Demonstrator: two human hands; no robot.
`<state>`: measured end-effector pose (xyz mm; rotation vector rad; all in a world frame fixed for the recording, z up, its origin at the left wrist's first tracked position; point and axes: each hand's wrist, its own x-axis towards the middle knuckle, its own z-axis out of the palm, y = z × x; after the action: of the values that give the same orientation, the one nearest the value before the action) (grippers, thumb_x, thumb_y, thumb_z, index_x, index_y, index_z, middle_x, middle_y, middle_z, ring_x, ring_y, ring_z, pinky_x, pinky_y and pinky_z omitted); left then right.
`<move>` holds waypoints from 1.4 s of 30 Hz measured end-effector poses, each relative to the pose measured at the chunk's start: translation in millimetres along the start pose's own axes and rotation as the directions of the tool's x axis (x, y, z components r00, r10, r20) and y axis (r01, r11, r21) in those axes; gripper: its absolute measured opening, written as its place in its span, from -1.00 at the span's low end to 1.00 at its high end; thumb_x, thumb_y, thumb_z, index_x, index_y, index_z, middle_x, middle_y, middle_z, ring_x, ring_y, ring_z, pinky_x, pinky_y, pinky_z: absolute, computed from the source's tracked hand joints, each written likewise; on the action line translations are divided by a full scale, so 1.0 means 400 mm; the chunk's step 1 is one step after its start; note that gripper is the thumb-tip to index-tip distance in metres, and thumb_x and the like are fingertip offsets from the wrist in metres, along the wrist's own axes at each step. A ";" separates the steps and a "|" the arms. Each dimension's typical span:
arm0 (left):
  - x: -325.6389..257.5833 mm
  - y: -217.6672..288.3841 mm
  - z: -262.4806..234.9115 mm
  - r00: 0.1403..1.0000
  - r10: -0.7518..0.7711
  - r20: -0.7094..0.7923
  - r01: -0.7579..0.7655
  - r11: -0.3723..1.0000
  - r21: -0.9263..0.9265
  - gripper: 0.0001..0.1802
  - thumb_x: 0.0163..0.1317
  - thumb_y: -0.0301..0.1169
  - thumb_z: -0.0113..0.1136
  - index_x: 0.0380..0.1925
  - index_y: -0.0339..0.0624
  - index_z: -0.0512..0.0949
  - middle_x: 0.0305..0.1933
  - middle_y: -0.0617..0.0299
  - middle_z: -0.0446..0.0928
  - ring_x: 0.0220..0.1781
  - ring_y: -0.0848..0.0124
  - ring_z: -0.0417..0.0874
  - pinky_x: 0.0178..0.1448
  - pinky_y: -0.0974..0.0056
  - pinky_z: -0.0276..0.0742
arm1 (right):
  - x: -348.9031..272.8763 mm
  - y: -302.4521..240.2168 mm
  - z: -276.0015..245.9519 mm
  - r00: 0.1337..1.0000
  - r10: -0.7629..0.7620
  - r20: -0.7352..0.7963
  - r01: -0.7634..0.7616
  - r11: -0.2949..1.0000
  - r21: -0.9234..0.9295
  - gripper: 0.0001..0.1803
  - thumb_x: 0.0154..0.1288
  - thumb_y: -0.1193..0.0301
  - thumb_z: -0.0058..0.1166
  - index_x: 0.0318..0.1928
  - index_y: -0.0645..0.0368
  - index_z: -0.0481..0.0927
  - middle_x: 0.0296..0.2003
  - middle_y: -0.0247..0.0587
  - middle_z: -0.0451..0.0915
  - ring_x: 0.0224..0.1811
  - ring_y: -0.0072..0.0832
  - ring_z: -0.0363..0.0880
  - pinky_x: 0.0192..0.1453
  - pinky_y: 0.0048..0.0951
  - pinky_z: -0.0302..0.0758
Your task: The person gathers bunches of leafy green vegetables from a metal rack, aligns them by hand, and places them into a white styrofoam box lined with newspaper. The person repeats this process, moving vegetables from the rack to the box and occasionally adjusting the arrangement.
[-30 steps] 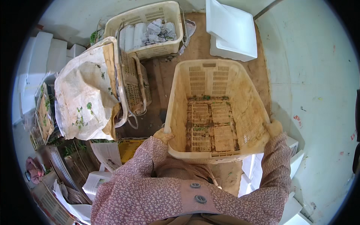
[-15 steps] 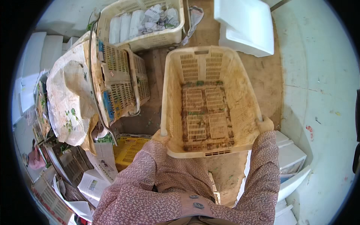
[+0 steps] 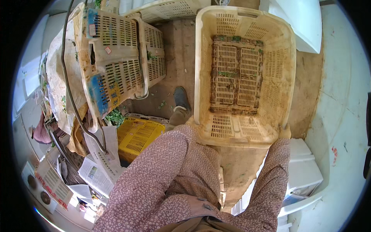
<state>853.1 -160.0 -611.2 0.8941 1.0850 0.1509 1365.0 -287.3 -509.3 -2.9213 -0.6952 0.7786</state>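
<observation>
"Where are the hands?"

"Clamped on the tan slotted crate (image 3: 236,128): the left hand (image 3: 192,122) at its near left corner, the right hand (image 3: 285,132) at its near right one. Green scraps (image 3: 228,74) lie inside it."

"Any writing?"

"Newspaper sheets (image 3: 97,177), left of the tan crate and nearer, carry printed columns. Past them, still left of it, sits a yellow crate (image 3: 138,135). Farther, a pale crate (image 3: 116,58) bears blue patches and small tags, too tiny to read."

"Farthest?"

"A white box (image 3: 299,23), beyond the tan crate's far right corner."

left hand (image 3: 193,123) partly hidden by crate (image 3: 236,135)
</observation>
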 end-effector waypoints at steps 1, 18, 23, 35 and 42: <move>0.014 0.045 0.004 0.999 -0.035 -0.039 0.036 0.999 0.015 -0.41 0.08 -0.45 0.33 0.14 -0.20 0.36 0.08 0.02 0.47 0.02 0.17 0.55 0.08 0.15 0.52 | 0.015 -0.010 0.011 1.000 0.025 0.008 -0.025 0.999 -0.028 -0.41 0.21 0.18 0.16 0.12 0.36 0.42 -0.02 0.24 0.53 0.06 0.00 0.51 0.14 -0.20 0.40; -0.851 1.119 -0.274 0.947 0.316 0.060 -0.310 0.946 -0.093 -0.68 0.33 -0.40 0.07 0.05 -0.28 0.52 0.02 0.03 0.59 -0.21 0.28 0.70 -0.12 0.27 0.67 | -0.418 -0.916 -0.315 0.557 -0.828 -0.063 0.768 0.485 0.418 -0.54 0.35 0.29 -0.01 0.18 0.27 0.41 0.08 -0.02 0.51 0.14 -0.24 0.47 0.23 -0.33 0.39; -0.982 1.197 -0.557 0.366 0.666 -0.650 -0.332 0.746 0.577 -0.32 0.25 -0.07 0.12 0.28 -0.18 0.26 0.20 -0.05 0.40 0.18 0.27 0.47 0.20 0.20 0.44 | -0.823 -1.471 -0.476 0.402 -0.904 -0.148 0.758 0.238 0.607 -0.40 0.23 0.15 0.16 0.21 0.17 0.42 0.16 -0.08 0.45 0.22 -0.21 0.39 0.32 -0.23 0.28; -0.796 0.899 -0.733 0.789 0.594 -0.159 -0.161 0.450 0.878 -0.23 -0.01 -0.31 0.36 0.27 0.24 0.31 0.20 0.04 0.39 0.13 0.08 0.49 0.18 0.13 0.47 | -0.750 -1.607 -0.048 0.207 -0.868 0.451 0.951 0.072 -0.299 -0.34 0.09 0.29 0.15 0.25 0.07 0.35 0.36 -0.14 0.11 0.46 -0.21 -0.03 0.40 -0.07 0.09; -0.923 0.927 -0.927 0.451 0.116 -0.885 -0.827 0.427 -0.365 -0.70 0.09 -0.66 0.14 -0.11 -0.35 0.52 -0.18 -0.03 0.60 -0.26 0.28 0.64 -0.21 0.29 0.67 | -0.584 -1.754 -0.094 0.372 -0.871 0.321 0.484 0.477 0.734 -0.65 0.28 0.39 0.04 0.05 0.21 0.54 -0.16 -0.25 0.62 -0.17 -0.43 0.55 -0.02 -0.40 0.49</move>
<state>481.7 97.9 -156.8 0.2588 1.2560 1.6361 913.6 245.2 -263.2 -1.4463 -1.3842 1.5487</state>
